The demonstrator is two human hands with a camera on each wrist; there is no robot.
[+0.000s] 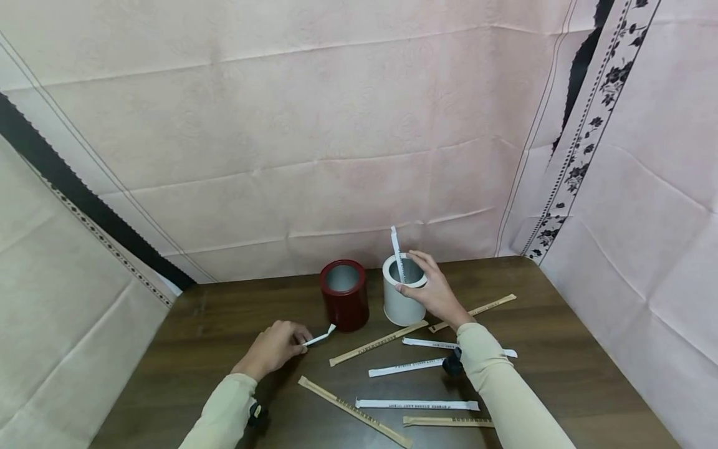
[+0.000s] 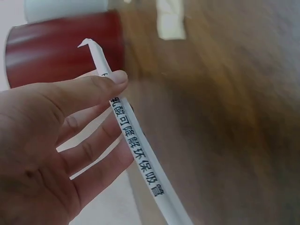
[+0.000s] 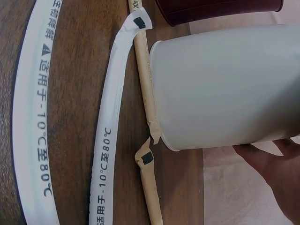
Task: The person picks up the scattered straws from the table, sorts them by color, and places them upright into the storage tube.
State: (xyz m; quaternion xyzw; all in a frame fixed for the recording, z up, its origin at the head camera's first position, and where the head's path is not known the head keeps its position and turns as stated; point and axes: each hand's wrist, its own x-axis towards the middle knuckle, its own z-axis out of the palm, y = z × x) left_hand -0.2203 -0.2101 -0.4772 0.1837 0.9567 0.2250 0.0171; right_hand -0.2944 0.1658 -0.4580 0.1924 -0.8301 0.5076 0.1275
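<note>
My left hand (image 1: 275, 346) pinches a white paper-wrapped straw (image 2: 143, 152) between thumb and fingers. Its bent wrapper end points toward the dark red canister (image 1: 346, 312), which stands upright close by. To the right, my right hand (image 1: 437, 292) holds the white canister (image 1: 401, 309) near its rim, with the thumb on the near side and fingers toward the far side. Another white wrapped straw (image 1: 396, 249) stands inside that canister, leaning on the rim. The right wrist view shows the fingers against the canister wall (image 3: 220, 89); part of the hand is cut off there.
Several wrapped straws lie on the brown wooden table (image 1: 202, 349): tan ones, such as the tan straw (image 1: 378, 343) before the canisters, and white ones, such as the white straw (image 1: 417, 405) near the front. My right forearm covers some ends. Pale cloth (image 1: 336, 125) hangs behind.
</note>
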